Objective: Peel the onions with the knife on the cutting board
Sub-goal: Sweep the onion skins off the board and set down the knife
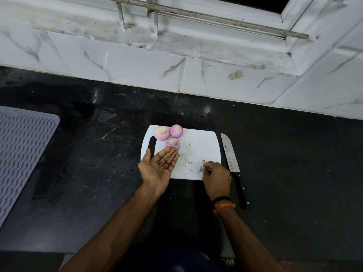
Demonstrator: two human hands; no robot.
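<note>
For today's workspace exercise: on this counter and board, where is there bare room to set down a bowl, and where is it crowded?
Free: the black counter between the ribbed mat and the cutting board, and the counter right of the knife. Crowded: the board's far left corner with three onions, and its near edge under the left hand and right hand.

three onions [170,135] lie on the cutting board [204,148] just beyond the left hand's fingers [170,156]; the knife [232,165] lies on the counter [98,154] right of the right hand's fingers [207,166].
</note>
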